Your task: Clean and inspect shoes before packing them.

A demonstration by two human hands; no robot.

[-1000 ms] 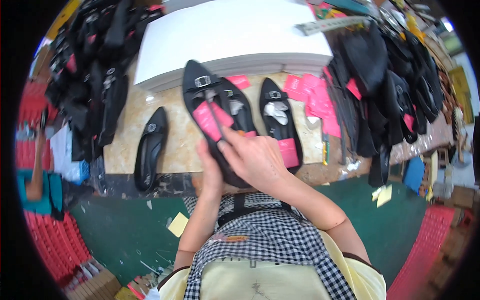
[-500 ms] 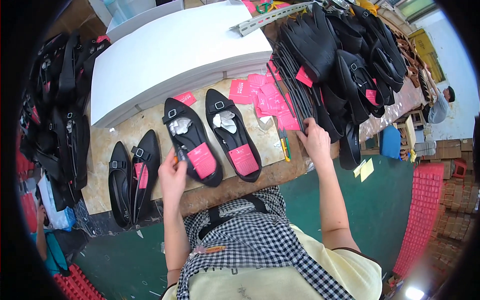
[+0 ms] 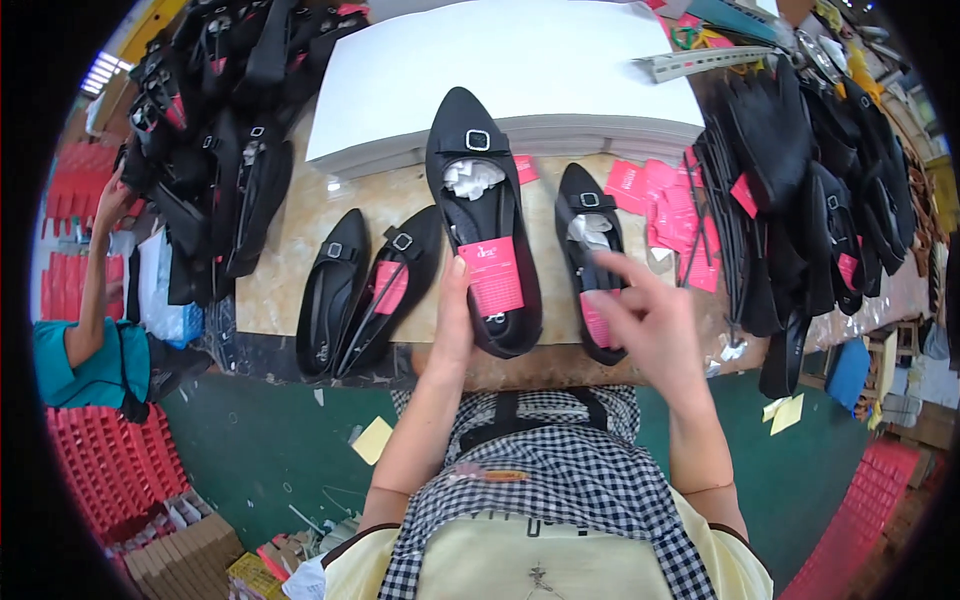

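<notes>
The left hand [image 3: 452, 325] now grips a black pointed flat shoe [image 3: 482, 225] from its left side near the heel, thumb and fingers closed on the edge, and holds it lifted with the toe pointing away over the white sheet stack [image 3: 520, 70]; half a second ago this hand rested on a shoe lying on the bench. The held shoe carries a silver buckle [image 3: 477, 140] far from the grip, crumpled white tissue [image 3: 470, 178] in the toe beyond the grip, and a pink insole card [image 3: 491, 276] just beside the thumb. The right hand [image 3: 650, 325], which earlier reached far right to the pile of black shoes [image 3: 800, 190], has come back near the body and hovers open, fingers spread, holding nothing, over the heel of a second black flat [image 3: 592, 260] lying just to the right of the held shoe; whether it touches that shoe cannot be told. Left of the grip, two more black flats [image 3: 365, 290] lie side by side on the tan bench [image 3: 285, 250], as before. Loose pink cards [image 3: 660, 195] lie scattered past the right hand.
</notes>
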